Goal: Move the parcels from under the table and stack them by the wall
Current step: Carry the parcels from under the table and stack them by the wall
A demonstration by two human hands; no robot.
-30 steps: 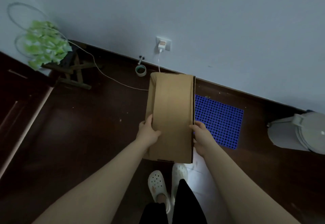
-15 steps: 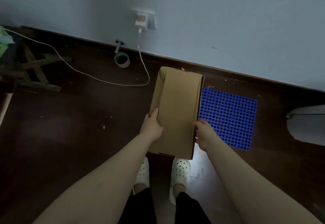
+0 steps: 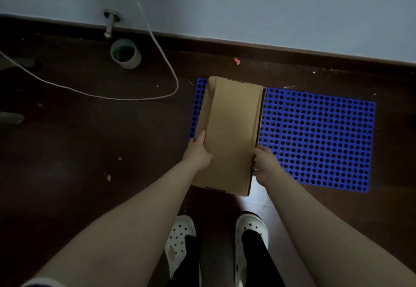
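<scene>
Over the left edge of the blue mat (image 3: 319,138), you are gripping the cardboard parcel (image 3: 229,133) with your left hand (image 3: 198,151) and right hand (image 3: 265,162).

Brown parcel (image 3: 231,129), blue perforated mat (image 3: 319,138)

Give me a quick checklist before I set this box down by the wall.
1. Grip: left hand and right hand hold the cardboard box at its side edges: ok.
2. Blue mat by the wall, visible part bare: ok.
3. White cable lies left of the mat, off it: ok.
4. Surface directly under the box: hidden, cannot tell.
5. Shoes stand back from the mat: ok.
</scene>
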